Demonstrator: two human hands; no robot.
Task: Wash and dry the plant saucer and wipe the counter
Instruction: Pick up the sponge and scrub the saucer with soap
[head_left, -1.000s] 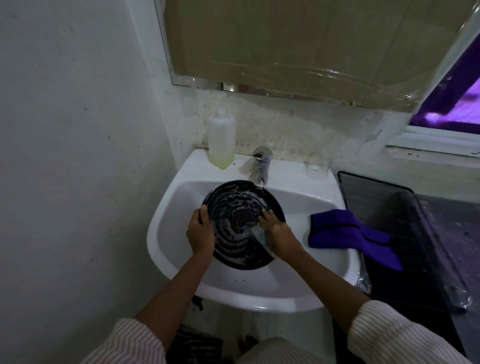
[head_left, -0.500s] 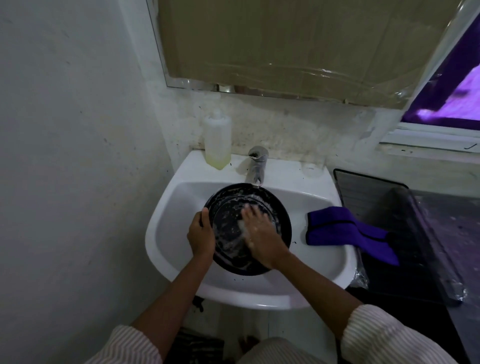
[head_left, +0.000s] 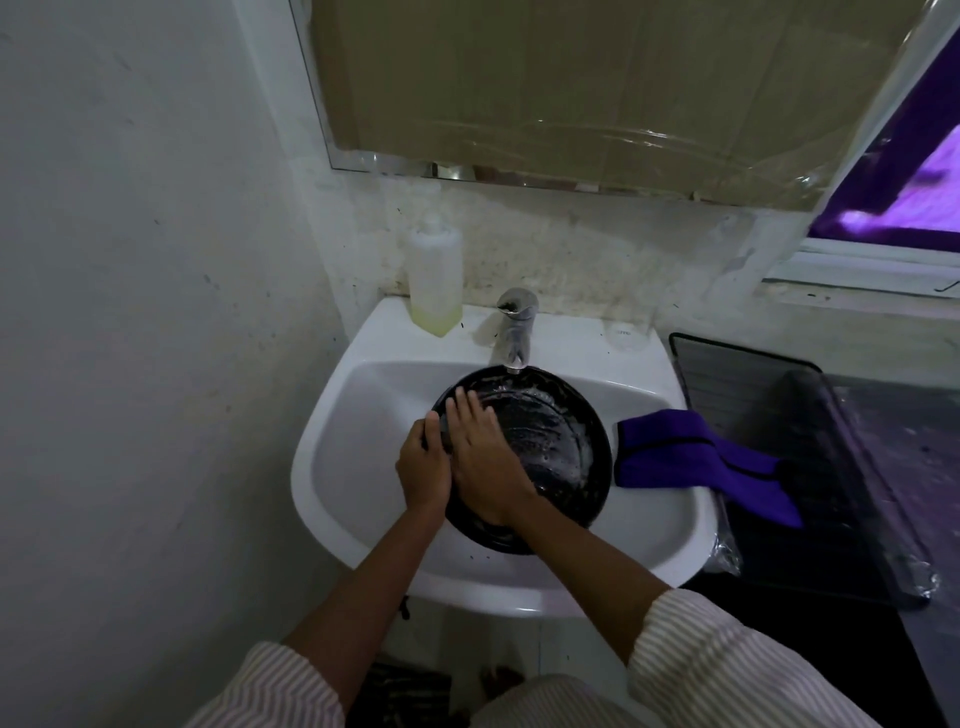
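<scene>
A round black plant saucer (head_left: 561, 447), wet and flecked with suds, lies tilted in the white sink (head_left: 670, 545) under the tap (head_left: 514, 332). My left hand (head_left: 423, 470) grips the saucer's left rim. My right hand (head_left: 483, 457) presses flat on the saucer's inner left side, fingers pointing away from me. The pale sponge it was rubbing with is hidden under the palm. A folded purple cloth (head_left: 685, 457) hangs over the sink's right rim onto the counter.
A clear soap bottle (head_left: 435, 280) with a little yellow liquid stands at the sink's back left. A dark counter (head_left: 883, 457) under plastic film, with a black ribbed mat (head_left: 748, 384), adjoins on the right. A white wall closes the left side.
My right hand has swept from the saucer's right side across to its left, beside my left hand. The sponge, seen earlier at the fingertips, is now covered.
</scene>
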